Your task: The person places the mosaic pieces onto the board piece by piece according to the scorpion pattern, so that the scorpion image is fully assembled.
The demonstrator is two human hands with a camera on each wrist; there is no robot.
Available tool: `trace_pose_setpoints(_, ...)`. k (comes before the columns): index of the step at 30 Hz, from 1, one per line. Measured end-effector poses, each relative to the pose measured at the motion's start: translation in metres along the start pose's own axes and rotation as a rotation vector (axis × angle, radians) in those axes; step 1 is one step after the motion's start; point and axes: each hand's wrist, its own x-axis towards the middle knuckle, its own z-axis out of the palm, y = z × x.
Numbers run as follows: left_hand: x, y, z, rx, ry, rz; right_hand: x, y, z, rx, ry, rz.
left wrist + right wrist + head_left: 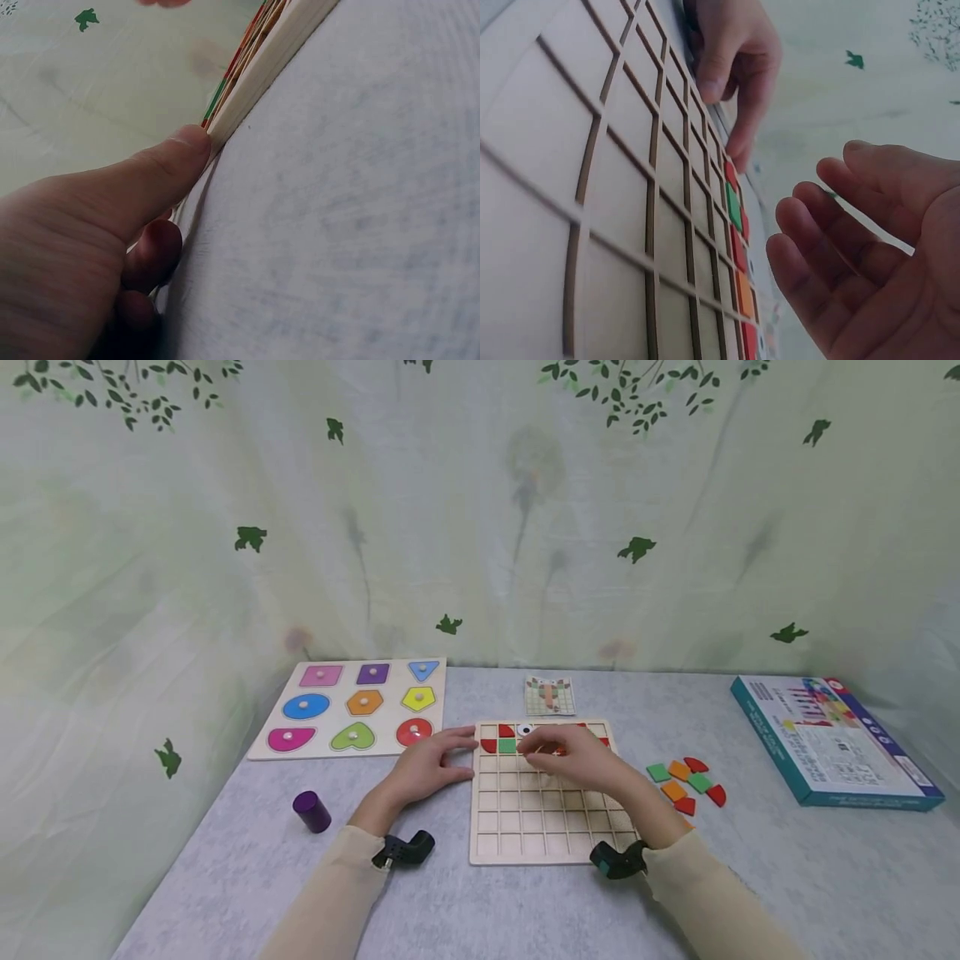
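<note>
A light wooden grid board (525,802) lies on the table, with red quarter-round, green and orange tiles (744,294) and an eye-patterned piece (525,729) in its far rows. My left hand (423,768) touches the board's left edge, fingers extended; the left wrist view shows the thumb (169,161) against that edge. Above the far rows hovers my right hand (577,756), partly covering the tiles. Its fingers (799,225) are loosely bent and apart from the thumb in the right wrist view, with nothing seen between them. Beyond the board is a small pattern card (550,697).
Loose red, orange and green tiles (700,782) lie right of the board, some possibly behind the right forearm. Farther right is a flat box (840,747). A knobbed shape puzzle (393,742) and a purple cylinder (312,812) are on the left. A printed curtain (480,527) hangs behind.
</note>
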Motion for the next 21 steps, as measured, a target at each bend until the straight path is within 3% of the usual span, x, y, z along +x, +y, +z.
trace_pose_setpoints(13, 0.0, 0.004, 0.0, 0.025, -0.01, -0.028, -0.028, 0.016, -0.021, -0.049, 0.091, 0.062)
trace_pose_setpoints(21, 0.001, 0.006, 0.001, 0.036, 0.0, -0.04, -0.04, 0.028, -0.035, -0.023, 0.129, 0.115)
